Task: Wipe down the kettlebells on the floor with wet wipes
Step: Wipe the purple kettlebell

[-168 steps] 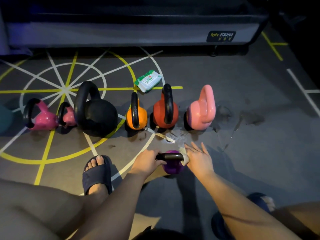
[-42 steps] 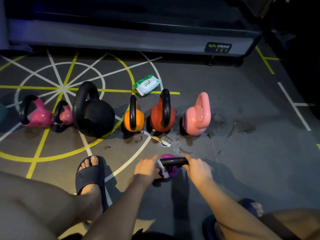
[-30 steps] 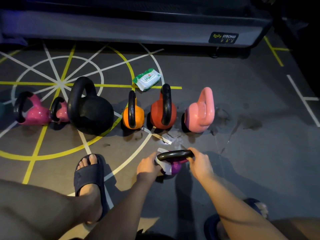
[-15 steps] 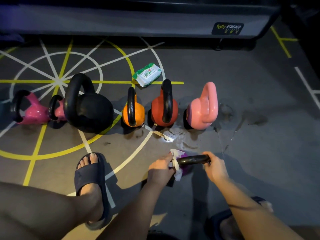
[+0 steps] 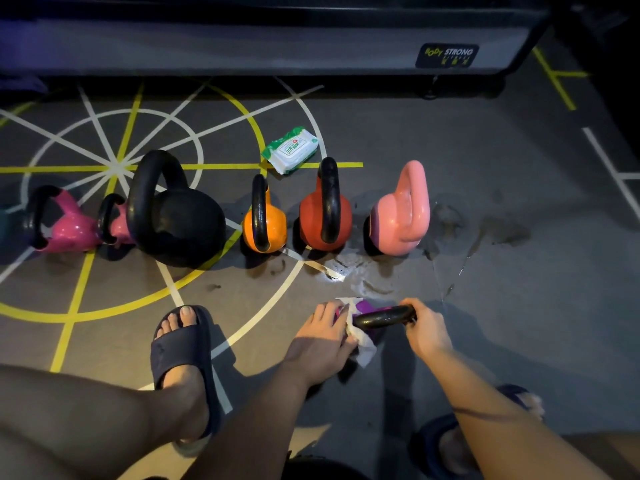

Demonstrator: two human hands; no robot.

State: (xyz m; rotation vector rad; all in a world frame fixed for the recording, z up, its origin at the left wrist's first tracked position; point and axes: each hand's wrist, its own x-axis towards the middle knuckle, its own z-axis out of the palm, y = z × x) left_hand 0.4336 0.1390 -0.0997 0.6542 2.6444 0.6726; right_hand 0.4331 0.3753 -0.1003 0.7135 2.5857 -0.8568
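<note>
Room: open floor (image 5: 519, 323) to your right; row (image 5: 265, 223) just ahead.
Kettlebell (image 5: 367, 306): purple, black handle (image 5: 382, 316).
Grip: right hand (image 5: 426, 332) clasps handle, left hand (image 5: 322, 336) holds wipe (image 5: 362, 341).

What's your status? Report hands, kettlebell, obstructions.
Left hand holds wet wipe against purple kettlebell. Right hand grips its black handle. Pink kettlebell beyond, apart; nothing blocking.

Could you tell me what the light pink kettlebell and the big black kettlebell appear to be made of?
The light pink kettlebell looks coated in glossy vinyl or plastic, handle included: bright highlights gleam on it. The big black kettlebell is probably cast iron with a matte finish, showing almost no shine.
</note>
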